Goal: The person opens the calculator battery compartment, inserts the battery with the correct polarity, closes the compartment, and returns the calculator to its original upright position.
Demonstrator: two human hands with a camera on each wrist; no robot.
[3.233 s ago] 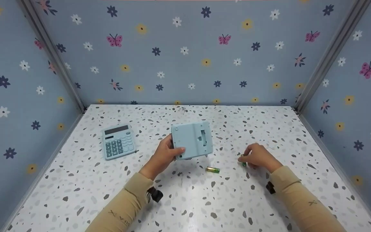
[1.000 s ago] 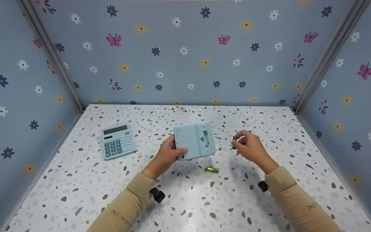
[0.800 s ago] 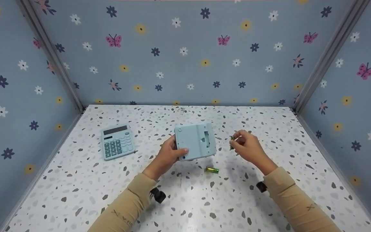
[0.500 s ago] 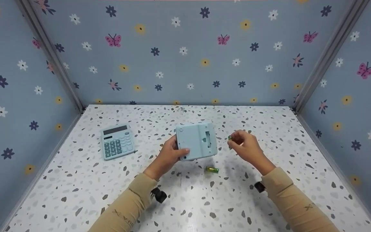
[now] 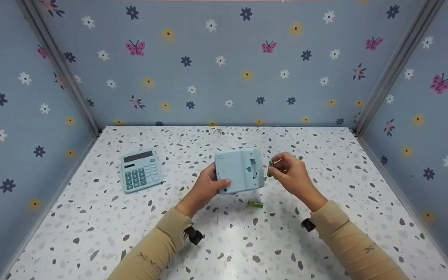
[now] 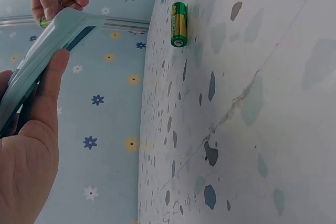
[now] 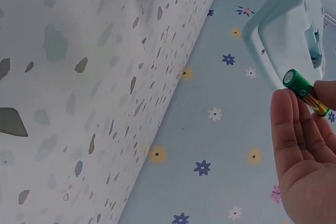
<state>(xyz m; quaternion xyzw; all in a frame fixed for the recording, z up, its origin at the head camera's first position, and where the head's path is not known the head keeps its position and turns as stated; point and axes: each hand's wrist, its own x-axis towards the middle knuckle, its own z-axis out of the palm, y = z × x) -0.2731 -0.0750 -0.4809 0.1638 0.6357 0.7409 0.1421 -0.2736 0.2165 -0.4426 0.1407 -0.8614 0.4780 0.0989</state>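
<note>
Head view, with twelve o'clock pointing away from the person. Nearest are two tan fabric sleeves. Beyond them, a green-and-gold cylindrical battery lies on its side on the white, grey-speckled table, at five o'clock from a pale-blue, squarish plastic casing. The left hand grasps this casing above the table, thumb against its back on the eight-o'clock side; a rectangular slot lies open toward its three-o'clock edge. The right hand pinches a second battery, likewise green and gold, just beside the casing at three o'clock, apart from it. At nine o'clock, a pale-blue plastic calculator rests keys up. Farthest, at twelve o'clock, stands a light-blue wall printed with flowers and butterflies.
</note>
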